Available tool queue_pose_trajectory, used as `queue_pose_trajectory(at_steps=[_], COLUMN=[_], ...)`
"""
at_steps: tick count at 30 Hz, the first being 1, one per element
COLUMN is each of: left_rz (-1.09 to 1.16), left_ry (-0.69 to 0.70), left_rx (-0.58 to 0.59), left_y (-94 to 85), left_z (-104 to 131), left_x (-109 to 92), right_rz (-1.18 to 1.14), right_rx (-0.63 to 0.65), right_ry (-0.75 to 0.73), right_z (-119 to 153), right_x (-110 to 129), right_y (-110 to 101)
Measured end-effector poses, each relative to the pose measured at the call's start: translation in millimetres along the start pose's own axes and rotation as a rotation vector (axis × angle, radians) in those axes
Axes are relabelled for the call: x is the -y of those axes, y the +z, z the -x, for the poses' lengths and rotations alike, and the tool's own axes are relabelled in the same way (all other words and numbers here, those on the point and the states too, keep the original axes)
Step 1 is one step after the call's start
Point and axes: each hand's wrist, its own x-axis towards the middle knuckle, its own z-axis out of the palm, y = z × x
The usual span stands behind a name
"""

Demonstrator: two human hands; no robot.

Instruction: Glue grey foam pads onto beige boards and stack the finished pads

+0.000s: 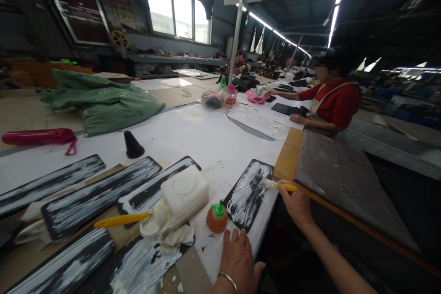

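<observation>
My right hand (296, 203) is closed on the yellow handle of a glue brush (286, 186), its bristles covered in white paste. The bristles meet the right edge of a black rectangular piece (248, 190) streaked with white. At that piece's lower edge lies my left hand (237, 257), fingers extended and thumb apart, holding nothing; whether the fingertips touch the piece is hard to tell. An orange round ornament with a green top (217, 217) sits just beyond my left hand. Left of it, a white plastic container (186, 190) lies by a paste-smeared opening with a second yellow-handled tool (122, 220).
Several white-streaked black pieces (99, 193) lie on the left. Behind them are a black cone (132, 145), a pink folded umbrella (37, 137) and a green sack (106, 101). A co-worker in red (339, 105) works at the table's far right, near a pink basket (257, 97).
</observation>
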Motion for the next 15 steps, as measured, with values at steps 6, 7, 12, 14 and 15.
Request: queue_pose_trajectory(at_steps=[6, 7, 12, 14, 15], left_rz=[0.018, 0.02, 0.016, 0.018, 0.02], left_ry=[0.003, 0.001, 0.014, 0.01, 0.008], left_rx=[-0.001, -0.003, -0.059, -0.046, -0.034], left_y=[0.1, 0.4, 3.5, 3.8, 3.5], left_z=[1, 1, 1, 1, 1], left_x=[2, 2, 4, 4, 3], right_rz=[-0.056, -0.122, -0.53, -0.562, -0.539], right_rx=[0.22, 0.258, 0.389, 0.39, 0.367], right_ry=[0.077, 0.111, 0.278, 0.294, 0.284], right_z=[16, 19, 36, 41, 42], right_x=[23, 29, 50, 51, 50], right_y=[6, 9, 39, 49, 52])
